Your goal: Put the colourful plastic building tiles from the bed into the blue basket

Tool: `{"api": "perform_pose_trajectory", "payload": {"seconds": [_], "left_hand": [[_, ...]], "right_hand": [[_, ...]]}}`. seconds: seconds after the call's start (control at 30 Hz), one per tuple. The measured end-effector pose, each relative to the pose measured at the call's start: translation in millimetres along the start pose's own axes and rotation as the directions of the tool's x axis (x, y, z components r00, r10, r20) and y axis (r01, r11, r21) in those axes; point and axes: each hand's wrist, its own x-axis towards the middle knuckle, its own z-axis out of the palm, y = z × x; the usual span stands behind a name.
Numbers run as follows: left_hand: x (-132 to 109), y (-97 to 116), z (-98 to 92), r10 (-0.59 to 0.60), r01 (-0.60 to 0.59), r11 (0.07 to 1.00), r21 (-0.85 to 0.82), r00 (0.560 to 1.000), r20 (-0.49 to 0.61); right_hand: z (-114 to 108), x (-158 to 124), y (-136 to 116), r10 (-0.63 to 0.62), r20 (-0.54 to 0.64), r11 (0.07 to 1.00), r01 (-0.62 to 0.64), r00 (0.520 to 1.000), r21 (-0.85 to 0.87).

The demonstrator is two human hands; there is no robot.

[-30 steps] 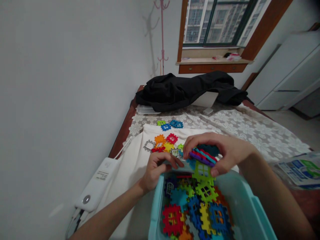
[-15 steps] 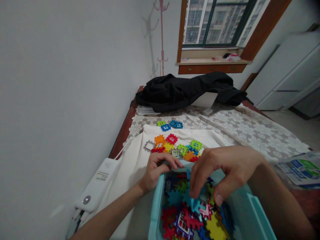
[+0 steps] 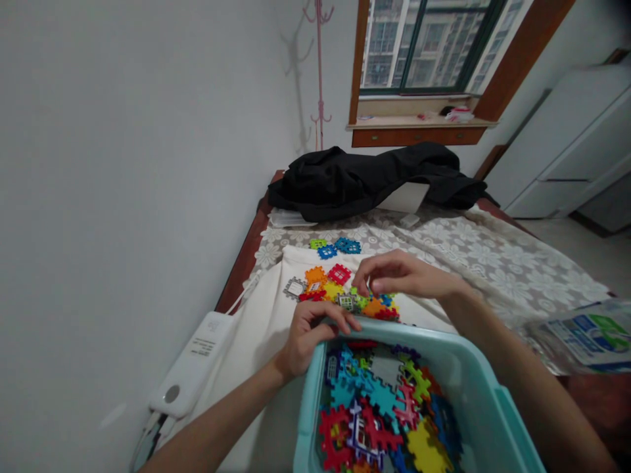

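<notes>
Pieces (image 3: pixel 373 307), flat, toothed, approx. square w/ no clear long axis, lie loose on white cloth (image 3: pixel 261 335), just past far rim of bin (image 3: pixel 424 334). R hand (image 3: pixel 401 274) hangs over their R end, fingertips pointing L & down at a lime pc. (image 3: pixel 363 301); touching or not, can't tell. R fingers half curled, thumb apart, nothing seen btwn. L hand (image 3: pixel 305 335) sits at bin's far L corner, fingers bent over rim; can't tell if gripping.
</notes>
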Motion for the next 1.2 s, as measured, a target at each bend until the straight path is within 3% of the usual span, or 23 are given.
{"api": "perform_pose_trajectory", "payload": {"seconds": [0.07,0.13,0.33,0.47,0.6,0.77,1.0,1.2], "left_hand": [[0,0,-0.8,0.009,-0.009,1.0,0.015,1.0,0.009],[0,0,-1.4,0.017,-0.017,0.999,0.027,1.0,0.01],[0,0,0.2,0.013,-0.013,1.0,-0.001,1.0,0.0],[0,1,1.3,0.016,-0.016,1.0,-0.009,1.0,0.0],[0,0,0.3,0.02,-0.02,1.0,-0.002,1.0,-0.001],[0,-1,-1.0,0.013,-0.013,1.0,0.025,1.0,0.004],[1,0,0.0,0.014,-0.014,1.0,0.013,1.0,-0.002],[0,1,0.6,0.013,-0.013,1.0,0.014,1.0,0.0]], "right_hand": [[-5,6,28,-0.001,-0.181,0.995,-0.017,0.984,-0.098],[-3,12,55,-0.022,-0.244,0.959,-0.049,0.969,-0.278],[28,25,103,0.081,-0.057,0.805,-0.099,0.995,-0.585],[40,29,109,0.033,-0.043,0.742,-0.053,0.999,-0.668],[39,30,108,-0.06,-0.067,0.77,0.004,0.996,-0.638],[41,32,110,-0.048,0.049,0.804,0.068,0.998,-0.591],[42,27,116,-0.033,-0.093,0.842,-0.023,0.995,-0.54],[40,31,123,-0.072,0.037,0.84,0.081,0.997,-0.537]]}}
